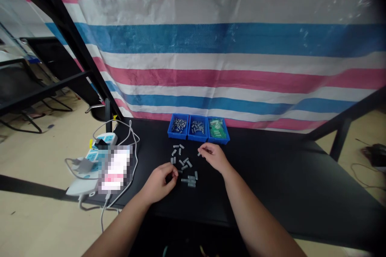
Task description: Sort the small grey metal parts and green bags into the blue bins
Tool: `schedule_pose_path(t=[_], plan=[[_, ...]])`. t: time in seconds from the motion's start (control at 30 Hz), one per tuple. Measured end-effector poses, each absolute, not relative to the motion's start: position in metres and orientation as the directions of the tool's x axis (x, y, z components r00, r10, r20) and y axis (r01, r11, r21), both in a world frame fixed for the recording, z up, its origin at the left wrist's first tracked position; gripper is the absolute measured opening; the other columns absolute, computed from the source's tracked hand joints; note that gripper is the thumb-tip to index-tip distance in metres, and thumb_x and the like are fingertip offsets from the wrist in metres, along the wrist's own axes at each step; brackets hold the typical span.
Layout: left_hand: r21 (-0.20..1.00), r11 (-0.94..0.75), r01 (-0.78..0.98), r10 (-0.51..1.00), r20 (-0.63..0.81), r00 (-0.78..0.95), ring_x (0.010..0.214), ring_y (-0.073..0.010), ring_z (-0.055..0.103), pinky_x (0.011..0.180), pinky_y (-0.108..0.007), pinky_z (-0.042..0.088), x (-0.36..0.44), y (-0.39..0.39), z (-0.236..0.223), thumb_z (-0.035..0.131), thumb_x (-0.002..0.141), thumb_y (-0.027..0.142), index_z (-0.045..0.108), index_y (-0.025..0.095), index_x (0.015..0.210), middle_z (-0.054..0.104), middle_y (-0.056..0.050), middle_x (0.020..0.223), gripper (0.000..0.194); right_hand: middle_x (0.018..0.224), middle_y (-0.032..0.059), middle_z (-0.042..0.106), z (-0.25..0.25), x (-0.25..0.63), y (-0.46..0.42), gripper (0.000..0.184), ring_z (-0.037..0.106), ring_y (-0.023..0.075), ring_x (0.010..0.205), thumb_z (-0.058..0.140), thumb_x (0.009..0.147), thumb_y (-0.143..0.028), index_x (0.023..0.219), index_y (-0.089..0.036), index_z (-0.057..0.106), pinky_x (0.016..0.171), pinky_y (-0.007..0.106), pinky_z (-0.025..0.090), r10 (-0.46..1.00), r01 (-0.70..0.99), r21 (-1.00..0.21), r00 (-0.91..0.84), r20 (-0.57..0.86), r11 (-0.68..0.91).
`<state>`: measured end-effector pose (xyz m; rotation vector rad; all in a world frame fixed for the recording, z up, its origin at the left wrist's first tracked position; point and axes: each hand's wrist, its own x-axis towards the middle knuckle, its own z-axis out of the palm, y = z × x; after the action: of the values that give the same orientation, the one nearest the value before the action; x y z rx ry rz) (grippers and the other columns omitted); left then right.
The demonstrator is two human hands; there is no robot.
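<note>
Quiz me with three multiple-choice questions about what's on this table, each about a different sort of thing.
1. Where do the loose grey pieces lie?
A) On the floor
B) On the black table
C) In a bowl

2. How many blue trays stand side by side?
A) Two
B) Four
C) Three

3. What state are the left hand and right hand in?
A) Bare
B) Gloved
C) Bandaged

Answers:
1: B, they are scattered between the hands.
2: C, three sit at the far edge.
3: A, skin shows on both.
</note>
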<state>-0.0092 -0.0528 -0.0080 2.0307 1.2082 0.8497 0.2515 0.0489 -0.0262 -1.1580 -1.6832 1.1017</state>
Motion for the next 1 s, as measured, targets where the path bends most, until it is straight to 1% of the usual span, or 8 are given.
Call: schedule_pose_path(t=[0.13,0.23,0.3,0.43,0.5,0.63,0.87,1.0], plan=[[0.773,-0.390,0.500,0.902,0.212,0.376,0.079,-0.0159,0.060,0.074,-0.026,0.045,-0.009,-0.052,-0.008,0.053,0.086,0.012,0.062,0.020,0.088,0.062,-0.003,0.084,0.012,0.068,0.0022,0.068,-0.023,0.253,0.050,0.031,0.059,0.0139,0.056,0.072,0.082,-0.049,0.082,-0.018,0.069,0.054,0.027,0.050,0.960,0.172,-0.976,-0.265,0.086,0.134],[0.771,-0.391,0.503,0.902,0.212,0.377,0.079,-0.0160,0.060,0.074,-0.026,0.045,-0.008,-0.052,-0.008,0.054,0.087,0.013,0.062,0.020,0.088,0.062,-0.003,0.084,0.011,0.094,0.0060,0.073,-0.022,0.248,0.052,0.046,0.068,0.0178,0.074,0.076,0.080,-0.048,0.117,-0.022,0.064,0.069,0.034,0.058,0.984,-0.075,-0.987,-0.090,0.151,0.145],[0.770,-0.388,0.507,0.903,0.209,0.375,0.079,-0.0160,0.060,0.074,-0.026,0.045,-0.008,-0.052,-0.008,0.054,0.087,0.013,0.062,0.020,0.087,0.062,-0.003,0.084,0.011,0.110,0.0074,0.071,-0.023,0.245,0.053,0.063,0.068,0.0181,0.081,0.077,0.080,-0.045,0.135,-0.026,0.053,0.073,0.036,0.059,0.984,-0.103,-0.981,-0.043,0.170,0.165],[0.770,-0.381,0.513,0.907,0.202,0.371,0.079,-0.0160,0.060,0.074,-0.026,0.045,-0.008,-0.053,-0.007,0.054,0.087,0.012,0.062,0.020,0.088,0.062,-0.003,0.084,0.011,0.102,0.0050,0.065,-0.023,0.240,0.047,0.038,0.061,0.0144,0.071,0.069,0.088,-0.035,0.123,-0.024,0.064,0.067,0.032,0.056,0.947,0.213,-0.930,-0.183,0.263,0.300],[0.769,-0.382,0.513,0.906,0.201,0.373,0.079,-0.0160,0.060,0.074,-0.026,0.045,-0.008,-0.053,-0.006,0.054,0.086,0.012,0.062,0.020,0.088,0.062,-0.003,0.085,0.012,0.105,0.0056,0.062,-0.020,0.235,0.042,0.029,0.062,0.0169,0.084,0.061,0.093,-0.026,0.121,-0.026,0.069,0.080,0.035,0.056,0.883,0.368,-0.815,-0.328,0.336,0.447],[0.768,-0.385,0.512,0.904,0.201,0.378,0.080,-0.0161,0.060,0.074,-0.026,0.045,-0.008,-0.053,-0.005,0.053,0.086,0.011,0.061,0.020,0.087,0.062,-0.003,0.085,0.013,0.119,0.0065,0.060,-0.014,0.217,0.036,0.041,0.056,0.0228,0.110,0.055,0.096,-0.018,0.132,-0.034,0.065,0.102,0.044,0.048,0.795,0.540,-0.592,-0.495,0.351,0.598],[0.766,-0.372,0.524,0.910,0.189,0.369,0.078,-0.0163,0.059,0.071,-0.026,0.044,-0.008,-0.053,-0.006,0.054,0.086,0.012,0.062,0.020,0.088,0.063,-0.003,0.084,0.012,0.111,0.0077,0.065,-0.020,0.212,0.040,0.024,0.057,0.0238,0.105,0.056,0.096,-0.019,0.112,-0.024,0.074,0.097,0.041,0.051,0.813,0.618,-0.529,-0.460,0.356,0.581],[0.766,-0.381,0.518,0.907,0.202,0.368,0.079,-0.0166,0.060,0.073,-0.026,0.045,-0.008,-0.053,-0.006,0.054,0.086,0.011,0.062,0.020,0.087,0.063,-0.003,0.084,0.013,0.118,0.0079,0.065,-0.021,0.211,0.040,0.034,0.058,0.0244,0.108,0.056,0.096,-0.018,0.126,-0.026,0.068,0.099,0.043,0.051,0.822,0.635,-0.523,-0.430,0.373,0.569]])
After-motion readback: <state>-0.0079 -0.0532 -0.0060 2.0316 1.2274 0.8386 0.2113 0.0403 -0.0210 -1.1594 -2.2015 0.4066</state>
